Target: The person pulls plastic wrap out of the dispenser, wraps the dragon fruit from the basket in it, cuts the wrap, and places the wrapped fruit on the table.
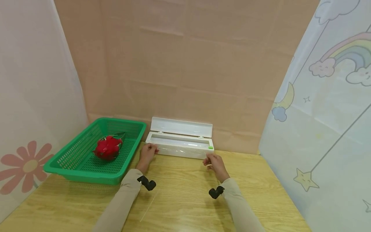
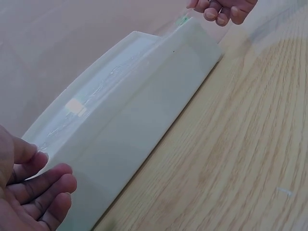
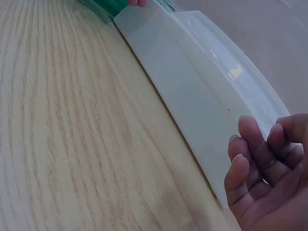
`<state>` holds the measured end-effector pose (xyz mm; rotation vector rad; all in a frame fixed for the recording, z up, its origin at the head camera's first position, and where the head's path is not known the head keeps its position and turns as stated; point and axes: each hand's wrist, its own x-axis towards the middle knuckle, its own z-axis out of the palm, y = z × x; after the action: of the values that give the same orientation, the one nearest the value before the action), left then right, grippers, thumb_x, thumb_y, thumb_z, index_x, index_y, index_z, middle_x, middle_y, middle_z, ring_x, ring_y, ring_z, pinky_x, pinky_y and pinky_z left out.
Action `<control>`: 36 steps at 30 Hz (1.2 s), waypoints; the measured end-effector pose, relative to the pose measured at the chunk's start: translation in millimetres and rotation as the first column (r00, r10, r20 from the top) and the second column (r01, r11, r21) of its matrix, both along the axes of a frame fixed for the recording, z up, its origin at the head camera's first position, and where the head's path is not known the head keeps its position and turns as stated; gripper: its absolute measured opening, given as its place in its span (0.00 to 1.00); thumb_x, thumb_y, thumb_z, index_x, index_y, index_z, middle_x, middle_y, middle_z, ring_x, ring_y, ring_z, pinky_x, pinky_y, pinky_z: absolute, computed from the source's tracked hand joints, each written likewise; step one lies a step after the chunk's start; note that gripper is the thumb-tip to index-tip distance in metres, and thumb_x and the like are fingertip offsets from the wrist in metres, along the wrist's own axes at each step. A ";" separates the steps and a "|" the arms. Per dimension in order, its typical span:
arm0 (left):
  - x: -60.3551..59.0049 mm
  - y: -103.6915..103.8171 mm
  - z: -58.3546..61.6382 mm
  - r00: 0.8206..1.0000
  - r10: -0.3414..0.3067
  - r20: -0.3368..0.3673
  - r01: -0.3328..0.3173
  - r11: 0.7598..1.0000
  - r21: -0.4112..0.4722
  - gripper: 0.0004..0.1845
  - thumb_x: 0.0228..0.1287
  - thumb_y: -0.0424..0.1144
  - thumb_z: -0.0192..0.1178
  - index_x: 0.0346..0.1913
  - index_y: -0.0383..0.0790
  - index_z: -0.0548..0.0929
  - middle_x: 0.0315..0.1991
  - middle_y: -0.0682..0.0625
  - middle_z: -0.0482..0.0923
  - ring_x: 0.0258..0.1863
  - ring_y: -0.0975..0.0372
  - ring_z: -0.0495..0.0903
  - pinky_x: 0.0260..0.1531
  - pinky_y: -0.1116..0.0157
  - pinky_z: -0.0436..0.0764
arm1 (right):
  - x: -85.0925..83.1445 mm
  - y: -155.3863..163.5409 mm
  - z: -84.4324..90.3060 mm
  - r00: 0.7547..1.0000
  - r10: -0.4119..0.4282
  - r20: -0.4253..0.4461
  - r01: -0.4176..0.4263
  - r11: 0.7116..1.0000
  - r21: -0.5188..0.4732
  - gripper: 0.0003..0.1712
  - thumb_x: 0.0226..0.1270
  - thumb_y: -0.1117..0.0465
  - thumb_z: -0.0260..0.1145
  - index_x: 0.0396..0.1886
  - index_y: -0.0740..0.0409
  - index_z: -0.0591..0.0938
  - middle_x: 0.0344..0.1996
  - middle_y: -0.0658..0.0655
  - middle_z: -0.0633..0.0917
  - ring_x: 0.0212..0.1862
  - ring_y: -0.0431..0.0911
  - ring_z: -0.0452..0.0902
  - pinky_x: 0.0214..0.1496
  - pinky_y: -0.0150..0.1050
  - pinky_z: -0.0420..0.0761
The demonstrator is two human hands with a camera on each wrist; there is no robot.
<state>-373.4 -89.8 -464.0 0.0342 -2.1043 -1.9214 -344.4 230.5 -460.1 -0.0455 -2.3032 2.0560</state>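
Observation:
A white cling film dispenser (image 1: 181,151) stands at the back of the table, its long lid (image 1: 181,127) raised behind it. Clear cling film (image 2: 91,94) stretches along its top front edge, creased and shiny. At the dispenser's left front corner, my left hand (image 1: 147,154) pinches one end of the film between thumb and forefinger, other fingers loosely curled. My right hand (image 1: 215,164) pinches the film's other end by the right front corner, thumb against forefinger. A small green slider (image 1: 210,147) sits at the right end of the dispenser.
On the left stands a green plastic basket (image 1: 84,178) with a red dragon fruit (image 1: 108,148) lying in it. The wooden table (image 1: 179,199) has a thin pale streak near the left forearm. Cloth backdrops (image 1: 185,64) rise behind and at both sides.

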 end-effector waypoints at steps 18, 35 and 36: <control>9.5 -2.2 8.0 1.000 -0.027 -0.014 0.027 1.000 -0.006 0.11 0.73 0.33 0.56 0.37 0.26 0.81 0.28 0.42 0.85 0.34 0.44 0.84 0.37 0.55 0.81 | 4.7 0.2 5.4 0.999 -0.015 -0.043 0.014 0.999 -0.029 0.17 0.76 0.60 0.58 0.26 0.63 0.79 0.26 0.55 0.85 0.31 0.46 0.81 0.30 0.36 0.78; 12.4 -7.6 -1.4 0.999 -0.029 -0.045 0.031 0.999 0.044 0.09 0.70 0.27 0.55 0.32 0.25 0.79 0.29 0.38 0.84 0.30 0.50 0.85 0.37 0.55 0.84 | 8.9 0.1 1.3 0.999 -0.029 -0.039 0.028 0.999 -0.024 0.16 0.75 0.63 0.58 0.27 0.67 0.81 0.22 0.54 0.84 0.28 0.44 0.80 0.30 0.35 0.78; 13.1 -7.6 -1.4 0.999 -0.032 -0.042 0.033 0.999 0.039 0.09 0.70 0.28 0.54 0.33 0.24 0.79 0.29 0.37 0.84 0.32 0.47 0.85 0.38 0.53 0.84 | 9.6 0.4 1.4 0.999 -0.027 -0.039 0.026 0.999 -0.025 0.16 0.75 0.63 0.58 0.29 0.69 0.82 0.22 0.54 0.84 0.28 0.44 0.80 0.30 0.36 0.78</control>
<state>-360.3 -97.4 -465.4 -0.0317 -2.0516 -1.9657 -334.8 230.9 -458.8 -0.0362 -2.2434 2.0535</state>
